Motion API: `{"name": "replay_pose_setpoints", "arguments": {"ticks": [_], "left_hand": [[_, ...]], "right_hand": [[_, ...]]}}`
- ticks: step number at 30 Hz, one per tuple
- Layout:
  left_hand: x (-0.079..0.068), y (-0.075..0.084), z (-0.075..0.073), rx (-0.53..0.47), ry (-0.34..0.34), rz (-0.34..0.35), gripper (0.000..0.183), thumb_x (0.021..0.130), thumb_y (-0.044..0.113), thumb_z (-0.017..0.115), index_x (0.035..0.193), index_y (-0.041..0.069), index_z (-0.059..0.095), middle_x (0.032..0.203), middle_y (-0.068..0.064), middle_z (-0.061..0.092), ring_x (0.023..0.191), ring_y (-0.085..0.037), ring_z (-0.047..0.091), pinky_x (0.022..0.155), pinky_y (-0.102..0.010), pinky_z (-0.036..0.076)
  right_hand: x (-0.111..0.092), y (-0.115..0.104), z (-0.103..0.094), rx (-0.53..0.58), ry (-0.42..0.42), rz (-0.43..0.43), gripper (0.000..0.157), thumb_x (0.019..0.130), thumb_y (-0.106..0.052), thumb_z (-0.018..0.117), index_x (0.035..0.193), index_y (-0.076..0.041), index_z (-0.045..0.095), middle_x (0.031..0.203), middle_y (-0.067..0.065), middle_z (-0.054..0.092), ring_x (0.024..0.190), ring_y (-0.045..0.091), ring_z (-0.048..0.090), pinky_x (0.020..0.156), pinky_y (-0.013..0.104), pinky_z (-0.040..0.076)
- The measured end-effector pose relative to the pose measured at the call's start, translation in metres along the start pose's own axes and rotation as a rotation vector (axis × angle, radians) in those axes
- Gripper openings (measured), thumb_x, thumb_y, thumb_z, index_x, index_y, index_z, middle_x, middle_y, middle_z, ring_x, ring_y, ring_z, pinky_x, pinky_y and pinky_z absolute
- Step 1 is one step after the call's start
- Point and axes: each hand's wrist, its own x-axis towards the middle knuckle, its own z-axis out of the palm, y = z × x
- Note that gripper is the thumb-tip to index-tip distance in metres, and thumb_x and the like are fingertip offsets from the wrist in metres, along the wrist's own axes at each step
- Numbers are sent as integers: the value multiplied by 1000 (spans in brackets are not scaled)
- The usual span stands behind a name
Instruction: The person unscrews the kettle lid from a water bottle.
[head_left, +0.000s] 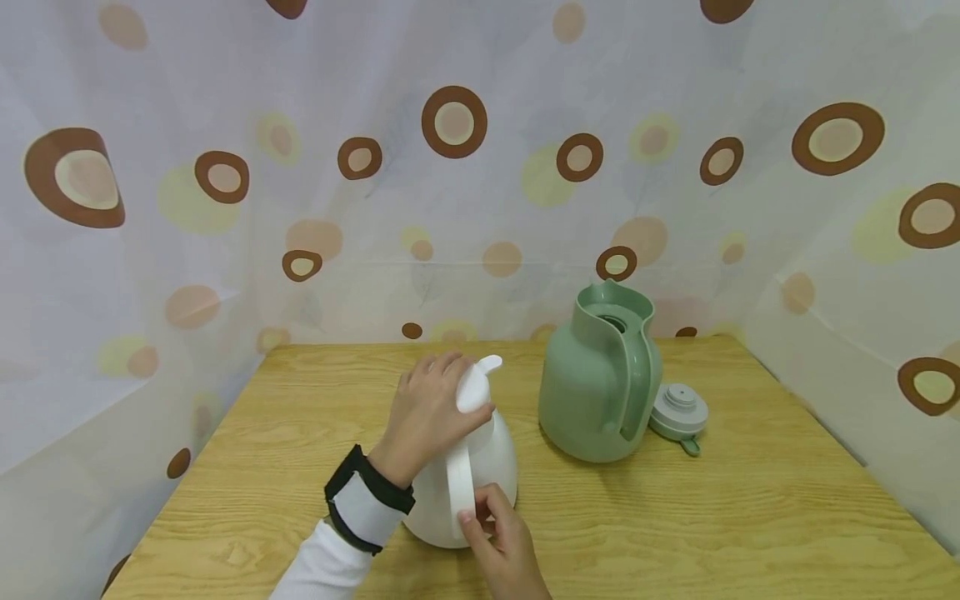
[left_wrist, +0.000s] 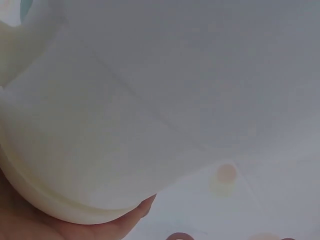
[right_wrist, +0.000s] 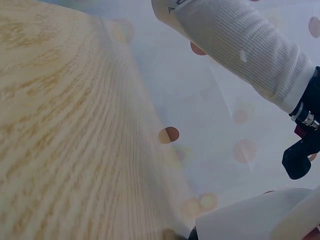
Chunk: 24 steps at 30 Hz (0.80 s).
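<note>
A white vacuum jug (head_left: 501, 458) stands on the table with its handle (head_left: 460, 479) facing me. My left hand (head_left: 431, 408) lies over the top and grips the white lid (head_left: 472, 390), thumb across its near side. A small white tab sticks out beyond the fingers. Down at the lower end of the handle, my right hand (head_left: 504, 542) pinches it between thumb and fingers. The left wrist view is mostly filled by the jug's smooth body (left_wrist: 150, 100), with the left palm (left_wrist: 100, 231) cupped round the lid's rim. Part of the jug (right_wrist: 240, 220) shows low in the right wrist view.
Right of the white jug stands a green vacuum jug (head_left: 585, 392), its top uncovered. Beside its base lies a grey and green stopper (head_left: 680, 411). The wooden table (head_left: 315, 417) is bounded by a dotted curtain (head_left: 495, 200) at the back and sides.
</note>
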Motion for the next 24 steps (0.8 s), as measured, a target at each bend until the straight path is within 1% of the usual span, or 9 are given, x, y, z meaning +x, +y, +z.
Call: {"name": "replay_pose_setpoints", "arguments": {"ticks": [4,8,11,13,15,18,19,21,24], "left_hand": [[1,-3,-3,-63,73,-1,55,71,40,72,114,9,62,116,-8,59,102,-30,53,75,-48,44],[2,-7,-9,-142,148,-7,53,72,35,73,117,10,60,115,-8,59,101,-29,53,74,-46,45],[0,-11,-15,-227,213,-34,52,73,30,74,118,8,59,115,-10,58,100,-28,52,74,-44,45],[-2,-16,-20,-297,258,-77,51,75,27,73,119,6,57,118,-12,56,101,-30,52,75,-45,45],[-5,-24,-26,-381,304,-142,52,76,25,72,121,4,56,120,-15,55,102,-32,52,75,-47,45],[-10,-39,-35,-552,335,-290,52,81,25,68,126,4,53,122,-18,53,102,-32,52,74,-48,46],[-12,-45,-38,-630,340,-343,51,83,24,66,128,5,51,122,-18,53,101,-30,52,75,-47,46],[-16,-58,-42,-787,355,-460,50,87,25,60,132,5,47,120,-15,53,98,-24,52,75,-38,46],[-23,-76,-42,-1005,411,-607,46,93,26,52,133,5,45,109,-10,54,88,-16,52,72,-27,44]], "right_hand": [[1,0,0,-1,-9,12,5,91,-3,55,92,1,52,80,-2,53,72,7,49,61,27,48],[1,0,-1,-11,-33,30,4,92,-3,53,94,0,52,82,0,53,73,7,49,62,27,49],[2,-1,-1,-9,-65,45,4,93,-5,52,96,-3,52,85,1,53,76,8,50,64,28,49],[3,-1,0,-2,-82,55,4,94,-6,52,97,-4,52,86,1,53,77,9,50,66,28,50],[4,-2,0,-3,-91,58,4,94,-7,52,97,-5,52,87,1,53,78,9,50,67,29,50],[5,-2,0,-12,-99,62,4,94,-7,52,97,-5,52,86,1,53,79,10,50,68,29,49],[6,-2,0,-17,-106,67,4,94,-7,52,97,-5,52,86,0,52,79,10,50,69,29,48],[8,-2,-1,-25,-125,81,4,94,-8,51,97,-5,51,87,0,51,80,10,49,70,29,47],[10,-2,-1,-26,-155,108,6,95,-10,50,98,-5,51,88,-1,50,82,11,48,71,28,47]]}}
